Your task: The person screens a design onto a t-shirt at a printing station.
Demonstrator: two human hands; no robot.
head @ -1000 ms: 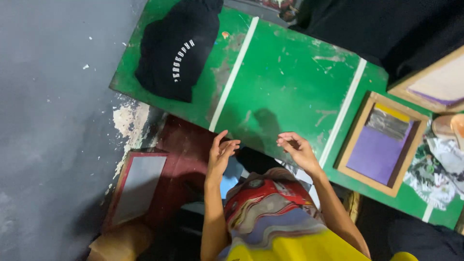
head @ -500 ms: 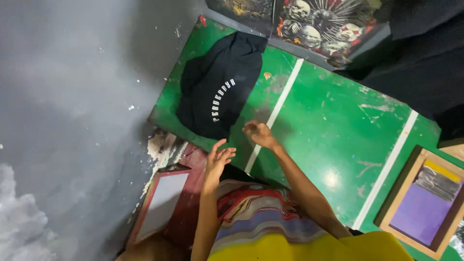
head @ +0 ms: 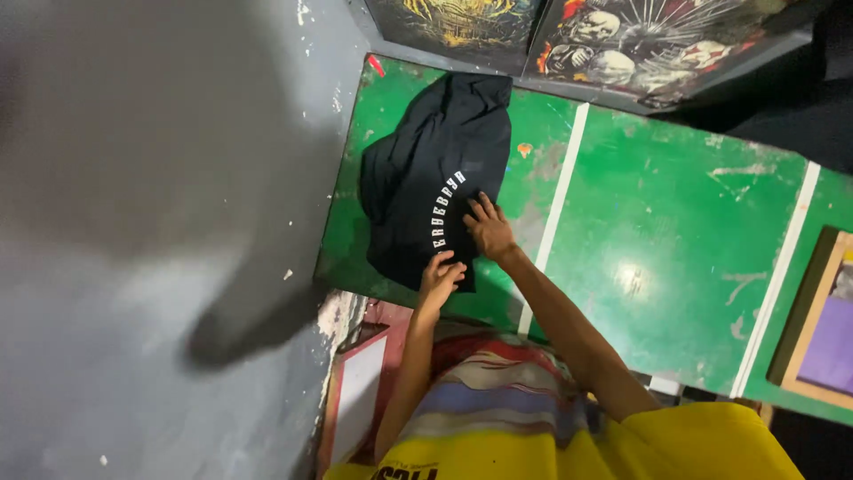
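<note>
The right hand (head: 488, 229) lies flat with fingers spread on the near right edge of a black shirt (head: 435, 173), gripping nothing. The left hand (head: 439, 277), fingers loosely bent, touches its near edge. The shirt lies crumpled on the green worktop's (head: 675, 222) far left corner, beside the grey wall (head: 160, 222).

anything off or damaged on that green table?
Yes. The green table has scuffed, worn paint, with bare grey patches near the white stripe. The black garment lies crumpled and askew at its corner, both hands, left and right, resting on it. Nothing spilled.
</note>
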